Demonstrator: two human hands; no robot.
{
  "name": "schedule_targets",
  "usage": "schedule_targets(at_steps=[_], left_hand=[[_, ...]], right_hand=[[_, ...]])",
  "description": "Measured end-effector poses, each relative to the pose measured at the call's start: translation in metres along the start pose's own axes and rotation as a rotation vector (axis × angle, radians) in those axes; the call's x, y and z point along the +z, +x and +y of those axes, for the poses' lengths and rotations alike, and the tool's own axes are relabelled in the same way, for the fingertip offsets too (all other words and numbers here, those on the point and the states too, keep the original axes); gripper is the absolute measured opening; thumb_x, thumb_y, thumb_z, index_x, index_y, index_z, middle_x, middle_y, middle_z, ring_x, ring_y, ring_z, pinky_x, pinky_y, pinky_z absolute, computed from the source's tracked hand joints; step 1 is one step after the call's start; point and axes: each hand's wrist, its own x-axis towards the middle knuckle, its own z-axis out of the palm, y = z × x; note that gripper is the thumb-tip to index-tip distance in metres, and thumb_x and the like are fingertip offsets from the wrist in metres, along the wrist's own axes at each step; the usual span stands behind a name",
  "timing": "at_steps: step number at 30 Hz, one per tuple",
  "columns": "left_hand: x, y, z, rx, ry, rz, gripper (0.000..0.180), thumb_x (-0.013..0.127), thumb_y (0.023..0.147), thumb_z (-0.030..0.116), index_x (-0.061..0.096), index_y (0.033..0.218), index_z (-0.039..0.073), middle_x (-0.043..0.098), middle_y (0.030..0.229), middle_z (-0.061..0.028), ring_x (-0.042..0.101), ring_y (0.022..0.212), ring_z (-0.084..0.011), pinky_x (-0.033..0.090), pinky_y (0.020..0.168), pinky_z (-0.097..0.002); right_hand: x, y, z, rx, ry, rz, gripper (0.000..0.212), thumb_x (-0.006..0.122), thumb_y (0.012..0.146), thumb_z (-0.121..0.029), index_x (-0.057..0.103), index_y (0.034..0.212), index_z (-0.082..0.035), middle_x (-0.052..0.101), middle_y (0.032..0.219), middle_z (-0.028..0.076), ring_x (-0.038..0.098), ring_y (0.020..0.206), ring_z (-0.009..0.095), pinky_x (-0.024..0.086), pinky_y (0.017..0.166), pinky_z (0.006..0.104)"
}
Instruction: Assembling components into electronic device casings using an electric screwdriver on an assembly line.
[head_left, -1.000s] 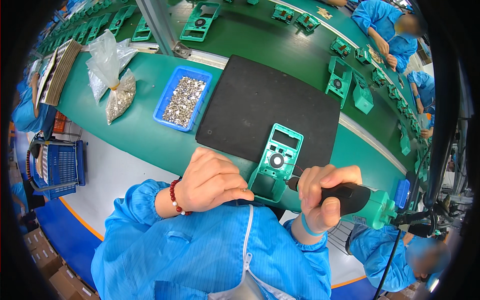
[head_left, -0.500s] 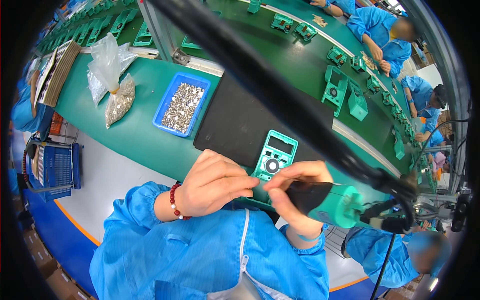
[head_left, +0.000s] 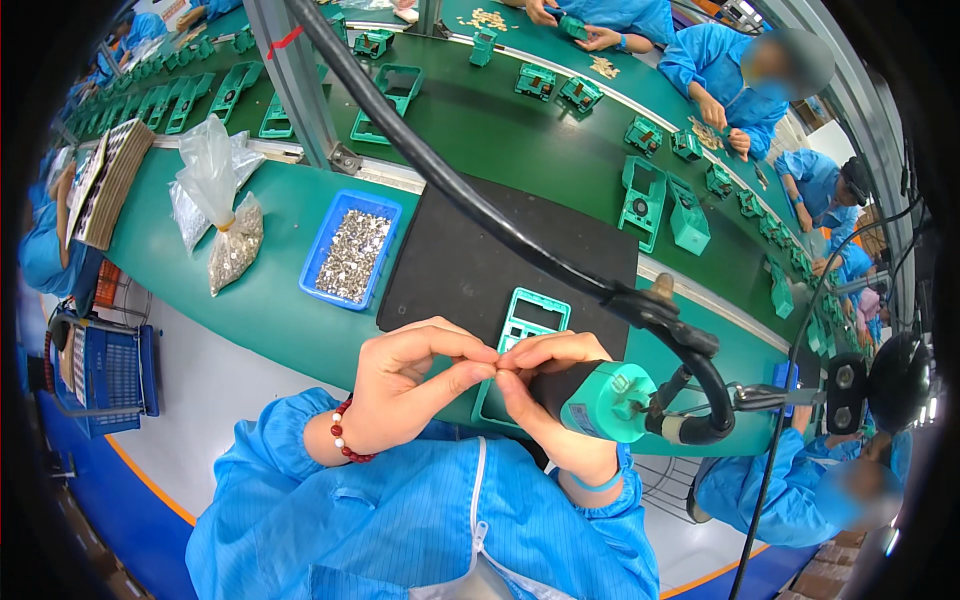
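My left hand is closed in a pinch, its thumb and index fingertips meeting those of my right hand. Whatever lies between the fingertips is too small to make out. My right hand also pinches there, with a green and black electric screwdriver held against the palm; its tip is hidden. Just beyond the hands, a green plastic housing with a rectangular window lies on the black mat, its lower part mostly covered by my fingers.
Left of the mat stands a blue tray of small metal parts. Farther left is a tied clear bag of similar parts. A thick black cable crosses above the mat. Green housings line the conveyor; co-workers sit beyond.
My hands have come together, fingertips now touching. The screwdriver has shifted left with my right hand. The view has moved, so the tray and housing appear lower.
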Motion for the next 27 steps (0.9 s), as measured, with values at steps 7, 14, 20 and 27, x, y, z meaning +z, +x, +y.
schedule_targets(at_steps=[7,14,20,27], left_hand=[[0.001,0.004,0.009,-0.047,0.035,-0.038,0.025,0.068,0.089,-0.009,0.073,0.112,-0.003,0.071,0.104,-0.0134,0.066,0.094,-0.0172,0.051,0.081,-0.0283],[0.004,0.004,0.02,-0.092,0.125,-0.017,0.023,0.069,0.085,-0.009,0.073,0.108,-0.005,0.07,0.099,-0.0138,0.064,0.088,-0.0158,0.049,0.078,-0.0272],[0.005,0.005,0.025,-0.062,0.287,0.005,0.023,0.072,0.08,-0.008,0.074,0.102,-0.003,0.071,0.091,-0.0119,0.065,0.082,-0.0158,0.049,0.072,-0.0276],[0.007,0.009,0.028,0.152,0.579,-0.059,0.029,0.072,0.073,-0.006,0.074,0.102,0.0,0.071,0.087,-0.0097,0.067,0.076,-0.0208,0.05,0.068,-0.0305]], right_hand=[[0.002,0.002,0.001,0.053,0.013,0.11,0.024,0.081,0.08,0.0,0.069,0.101,-0.003,0.071,0.093,0.005,0.067,0.075,0.011,0.056,0.069,0.0261],[0.004,0.002,-0.01,0.139,0.114,0.118,0.024,0.08,0.081,0.001,0.068,0.101,-0.003,0.071,0.095,0.006,0.067,0.082,0.012,0.055,0.071,0.0264],[0.003,0.003,-0.009,0.152,0.105,0.109,0.024,0.081,0.08,0.001,0.067,0.1,-0.003,0.071,0.096,0.006,0.067,0.083,0.012,0.055,0.072,0.0266],[0.0,0.003,-0.006,0.07,-0.086,0.071,0.041,0.077,0.075,0.013,0.053,0.106,-0.002,0.069,0.094,0.011,0.066,0.082,0.013,0.054,0.071,0.0248]])
